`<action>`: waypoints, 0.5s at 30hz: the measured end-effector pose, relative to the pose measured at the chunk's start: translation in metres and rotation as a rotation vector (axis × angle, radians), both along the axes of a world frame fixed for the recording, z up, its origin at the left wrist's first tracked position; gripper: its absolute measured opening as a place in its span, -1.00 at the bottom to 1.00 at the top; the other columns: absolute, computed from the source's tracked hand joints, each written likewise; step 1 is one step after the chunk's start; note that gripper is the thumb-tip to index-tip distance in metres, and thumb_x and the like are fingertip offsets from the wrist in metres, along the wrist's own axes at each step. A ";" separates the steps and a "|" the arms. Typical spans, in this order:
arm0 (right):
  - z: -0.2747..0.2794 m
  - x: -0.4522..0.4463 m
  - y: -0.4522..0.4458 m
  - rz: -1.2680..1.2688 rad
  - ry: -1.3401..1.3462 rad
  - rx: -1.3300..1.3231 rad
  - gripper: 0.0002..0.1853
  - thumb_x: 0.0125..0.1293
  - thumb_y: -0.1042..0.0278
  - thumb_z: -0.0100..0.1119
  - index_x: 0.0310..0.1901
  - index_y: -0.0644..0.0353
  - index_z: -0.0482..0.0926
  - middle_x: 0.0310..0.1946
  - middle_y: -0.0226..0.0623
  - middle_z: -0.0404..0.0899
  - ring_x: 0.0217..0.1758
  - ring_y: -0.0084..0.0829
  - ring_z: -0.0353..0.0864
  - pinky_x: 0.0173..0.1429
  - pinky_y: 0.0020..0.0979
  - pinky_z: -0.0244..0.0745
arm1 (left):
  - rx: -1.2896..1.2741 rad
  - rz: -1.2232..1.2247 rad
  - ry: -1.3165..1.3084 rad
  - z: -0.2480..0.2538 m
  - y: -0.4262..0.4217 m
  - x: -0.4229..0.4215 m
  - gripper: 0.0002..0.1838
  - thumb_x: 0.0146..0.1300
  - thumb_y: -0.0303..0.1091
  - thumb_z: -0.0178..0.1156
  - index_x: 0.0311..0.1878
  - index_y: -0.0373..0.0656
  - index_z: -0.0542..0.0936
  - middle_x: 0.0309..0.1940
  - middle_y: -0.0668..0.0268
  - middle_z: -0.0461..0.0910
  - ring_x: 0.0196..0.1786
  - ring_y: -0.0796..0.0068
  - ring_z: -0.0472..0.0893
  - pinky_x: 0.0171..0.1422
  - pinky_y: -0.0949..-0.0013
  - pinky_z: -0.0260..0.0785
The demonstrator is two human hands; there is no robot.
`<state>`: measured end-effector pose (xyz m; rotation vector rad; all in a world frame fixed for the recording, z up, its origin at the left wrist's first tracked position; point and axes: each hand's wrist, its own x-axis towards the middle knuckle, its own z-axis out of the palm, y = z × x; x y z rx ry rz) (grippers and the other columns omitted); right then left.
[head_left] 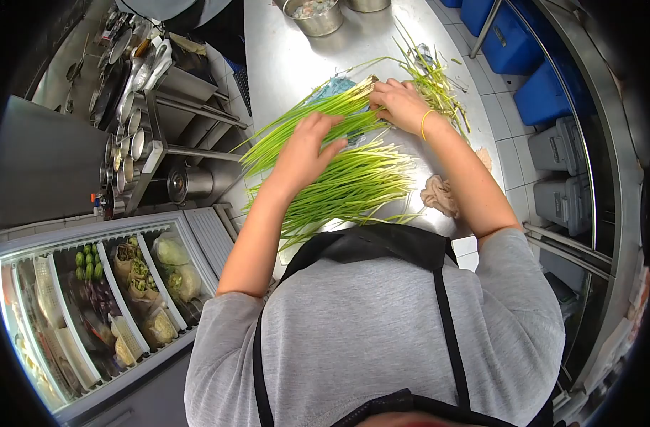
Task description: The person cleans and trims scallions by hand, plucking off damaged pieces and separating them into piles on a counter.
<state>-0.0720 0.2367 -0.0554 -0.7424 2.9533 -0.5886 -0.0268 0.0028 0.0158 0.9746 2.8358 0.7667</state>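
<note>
Two bundles of long, thin green stalks with pale ends, which look like garlic chives, lie on the steel table (282,43). My left hand (310,148) rests over the upper bundle (282,132), fingers apart, near the middle of the stalks. At the pale root ends of that bundle, my right hand (402,105) has its fingers curled round some stalks; the fingertips are partly hidden. Nearer my body lies the other bundle (346,186), spread out flat. Some teal plastic (333,88) shows under the upper bundle.
Loose yellowish trimmings (442,92) lie right of my right hand. A crumpled brown cloth (439,196) sits by my right forearm. Metal pots (318,20) stand at the far end, where another person (197,14) is partly visible. A glass-topped chest fridge (111,299) is at left.
</note>
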 end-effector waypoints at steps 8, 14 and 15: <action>0.037 0.014 0.002 0.045 0.044 -0.202 -0.82 0.17 0.37 0.23 -0.17 0.06 0.53 -0.17 -0.41 0.54 0.06 -0.32 0.48 0.12 -0.23 0.29 | -0.048 0.018 -0.152 -0.030 0.031 -0.041 -0.67 0.32 -0.20 0.16 0.00 -0.25 0.50 -0.18 0.13 0.53 -0.07 0.25 0.52 0.05 0.25 0.34; 0.045 0.017 0.013 0.055 -0.016 -0.405 -0.81 0.19 0.28 0.24 -0.18 0.08 0.53 -0.23 -0.39 0.55 0.00 -0.32 0.51 0.10 -0.22 0.29 | 0.105 -0.007 -0.390 -0.027 0.017 -0.037 -0.68 0.39 -0.14 0.10 -0.14 -0.26 0.45 -0.37 0.15 0.51 -0.24 0.33 0.52 -0.09 0.28 0.34; 0.045 0.018 0.012 0.059 -0.017 -0.406 -0.81 0.19 0.28 0.24 -0.18 0.08 0.53 -0.23 -0.39 0.55 0.00 -0.32 0.51 0.10 -0.22 0.29 | 0.116 -0.003 -0.360 -0.022 0.016 -0.035 -0.69 0.38 -0.13 0.10 -0.13 -0.25 0.45 -0.37 0.12 0.52 -0.26 0.25 0.53 -0.09 0.26 0.34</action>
